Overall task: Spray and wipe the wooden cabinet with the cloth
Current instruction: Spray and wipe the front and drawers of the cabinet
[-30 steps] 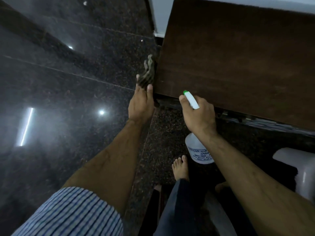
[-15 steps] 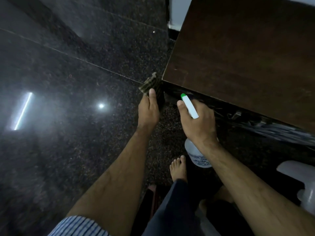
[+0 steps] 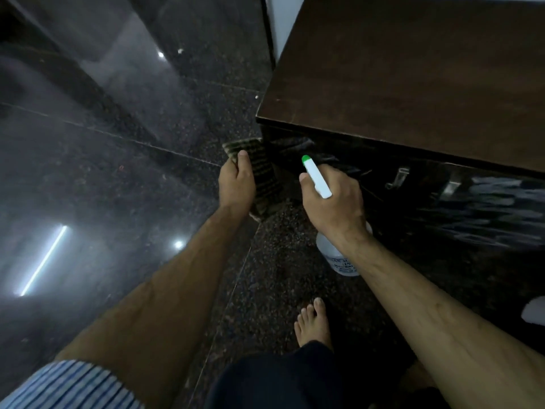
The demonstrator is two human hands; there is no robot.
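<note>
The dark brown wooden cabinet (image 3: 413, 78) fills the upper right; its glossy front face drops below the top edge. My left hand (image 3: 236, 184) grips a dark striped cloth (image 3: 264, 178), held against the cabinet's front left corner. To its right, my right hand (image 3: 333, 202) is wrapped around a white spray bottle (image 3: 317, 180) with a green nozzle tip pointing up-left toward the cabinet front. The bottle's body hangs below my wrist, mostly hidden by it.
Polished dark granite floor (image 3: 118, 187) spreads to the left, reflecting ceiling lights. My bare foot (image 3: 312, 323) stands below the bottle. Metal handles (image 3: 398, 175) sit on the cabinet front. A white object (image 3: 533, 311) shows at the right edge. A white wall strip is behind the cabinet.
My left hand has slid the cloth down from the cabinet's top edge along the front left corner. The view has tilted, showing more of the cabinet front. My right hand keeps the bottle.
</note>
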